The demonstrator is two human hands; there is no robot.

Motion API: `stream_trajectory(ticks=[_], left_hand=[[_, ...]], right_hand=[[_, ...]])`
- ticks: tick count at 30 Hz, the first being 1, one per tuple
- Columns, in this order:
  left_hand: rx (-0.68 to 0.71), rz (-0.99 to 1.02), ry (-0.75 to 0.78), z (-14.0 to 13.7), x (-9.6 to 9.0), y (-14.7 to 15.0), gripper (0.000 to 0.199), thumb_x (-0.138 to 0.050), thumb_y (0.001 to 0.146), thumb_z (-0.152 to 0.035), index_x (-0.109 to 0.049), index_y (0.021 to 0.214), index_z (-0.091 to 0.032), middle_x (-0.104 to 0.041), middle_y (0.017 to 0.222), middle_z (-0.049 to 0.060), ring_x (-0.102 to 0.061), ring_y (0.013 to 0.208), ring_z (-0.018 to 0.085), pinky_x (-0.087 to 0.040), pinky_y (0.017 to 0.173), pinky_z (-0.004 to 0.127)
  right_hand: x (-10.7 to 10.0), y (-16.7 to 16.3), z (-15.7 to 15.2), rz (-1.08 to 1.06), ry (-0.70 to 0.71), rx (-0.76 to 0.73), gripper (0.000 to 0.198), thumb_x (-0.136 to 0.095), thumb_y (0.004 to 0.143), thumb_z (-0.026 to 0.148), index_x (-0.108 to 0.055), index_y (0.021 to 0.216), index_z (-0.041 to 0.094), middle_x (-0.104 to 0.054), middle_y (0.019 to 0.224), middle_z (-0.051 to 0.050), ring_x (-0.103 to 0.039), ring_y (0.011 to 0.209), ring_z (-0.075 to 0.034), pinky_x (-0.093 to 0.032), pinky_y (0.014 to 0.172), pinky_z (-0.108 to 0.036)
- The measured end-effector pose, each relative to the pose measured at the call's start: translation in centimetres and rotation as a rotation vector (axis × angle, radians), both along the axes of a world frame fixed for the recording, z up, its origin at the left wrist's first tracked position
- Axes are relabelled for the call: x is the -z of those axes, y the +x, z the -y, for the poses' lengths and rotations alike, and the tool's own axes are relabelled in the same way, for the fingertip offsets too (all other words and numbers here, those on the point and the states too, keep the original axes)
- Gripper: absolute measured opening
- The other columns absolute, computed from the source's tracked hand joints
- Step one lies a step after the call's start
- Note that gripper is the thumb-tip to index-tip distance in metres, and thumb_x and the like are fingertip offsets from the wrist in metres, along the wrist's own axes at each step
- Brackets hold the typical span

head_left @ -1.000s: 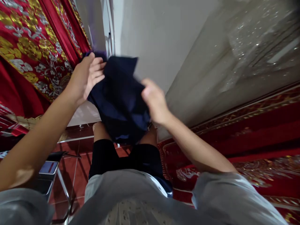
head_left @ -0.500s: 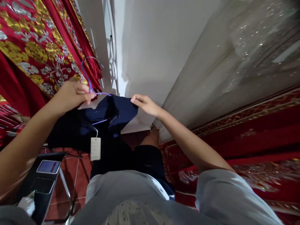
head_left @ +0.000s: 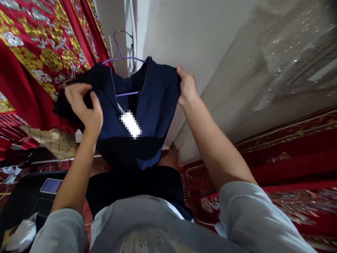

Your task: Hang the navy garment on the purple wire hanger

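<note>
While half a second ago the navy garment [head_left: 155,102] sagged low, it now hangs spread and raised on the purple hanger [head_left: 121,56]. Left hand [head_left: 85,107] and right hand [head_left: 186,86] each pinch a shoulder, grip clamped on fabric.

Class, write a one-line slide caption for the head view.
Both hands, left hand and right hand, hold a navy garment on a purple hanger.
</note>
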State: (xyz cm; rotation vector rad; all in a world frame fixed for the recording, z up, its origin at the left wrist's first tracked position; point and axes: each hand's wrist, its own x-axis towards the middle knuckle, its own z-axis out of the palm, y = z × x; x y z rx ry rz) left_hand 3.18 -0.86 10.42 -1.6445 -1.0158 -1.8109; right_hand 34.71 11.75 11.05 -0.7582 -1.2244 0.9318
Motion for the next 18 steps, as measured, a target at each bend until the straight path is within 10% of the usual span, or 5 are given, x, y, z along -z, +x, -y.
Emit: stream_trajectory(ticks=[7, 13, 18], left_hand=[[0.137, -0.077, -0.395, -0.5, 9.1, 1.4, 0.019, -0.067, 0.09, -0.028, -0.063, 0.107, -0.021, -0.062, 0.107, 0.01, -0.06, 0.101, 0.028, -0.043, 0.099, 0.046], [0.337, 0.145, -0.558, -0.9, 8.6, 5.6, 0.047, -0.092, 0.068, -0.037, -0.055, 0.092, -0.021, -0.059, 0.091, 0.005, -0.06, 0.09, 0.025, -0.048, 0.09, 0.04], [0.457, 0.45, -0.496, -1.9, 7.7, 7.4, 0.03, -0.076, 0.09, -0.042, -0.056, 0.085, -0.02, -0.053, 0.077, 0.0, -0.056, 0.077, 0.018, -0.049, 0.078, 0.031]], right_hand=[[1.2, 0.3, 0.2, 0.087, -0.043, 0.063, 0.081, -0.051, 0.068, 0.099, -0.067, 0.107, 0.029, -0.074, 0.119, -0.012, -0.059, 0.136, -0.038, -0.058, 0.102, -0.062], [1.3, 0.3, 1.1, 0.185, -0.058, 0.082, 0.087, -0.05, 0.067, 0.1, -0.067, 0.116, 0.03, -0.073, 0.122, -0.012, -0.059, 0.136, -0.038, -0.058, 0.103, -0.061], [0.6, -0.4, 0.1, 0.113, -0.074, 0.084, 0.089, -0.044, 0.07, 0.101, -0.067, 0.117, 0.028, -0.073, 0.124, -0.012, -0.06, 0.134, -0.037, -0.059, 0.102, -0.061]])
